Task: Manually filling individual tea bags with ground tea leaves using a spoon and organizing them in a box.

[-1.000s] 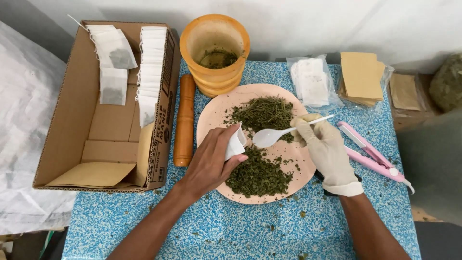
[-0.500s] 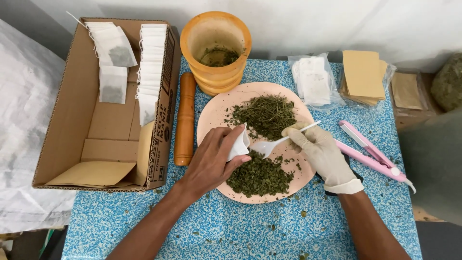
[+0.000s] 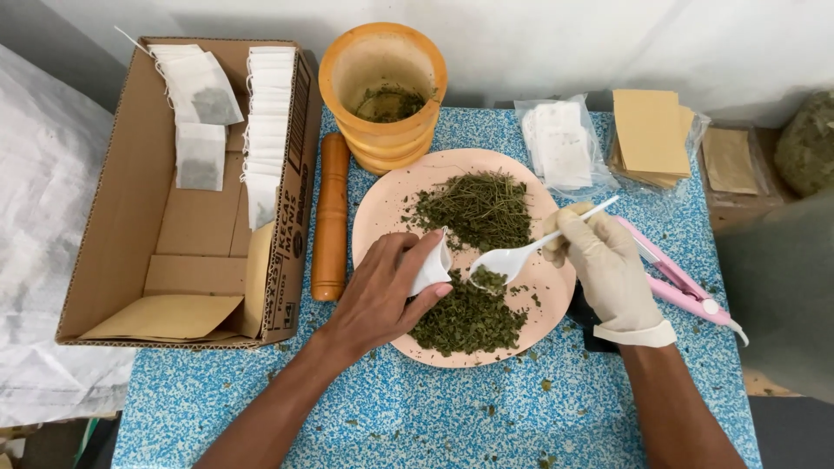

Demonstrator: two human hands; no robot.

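Note:
My left hand is bare and pinches a small white tea bag over a pink plate. My right hand wears a pale glove and holds a white plastic spoon with a little dried green herb in its bowl, close to the bag's mouth. Two heaps of dried herbs lie on the plate: a stalky one at the back and a finer one under the spoon.
A wooden mortar with herb bits stands behind the plate, and a wooden pestle lies to its left. A cardboard box on the left holds rows of filled tea bags. Plastic packs of empty bags, tan envelopes and a pink sealer sit on the right.
The spoon dipped from above the back heap down toward the finer heap, then rose with herbs near the tea bag. My left hand kept the bag in place.

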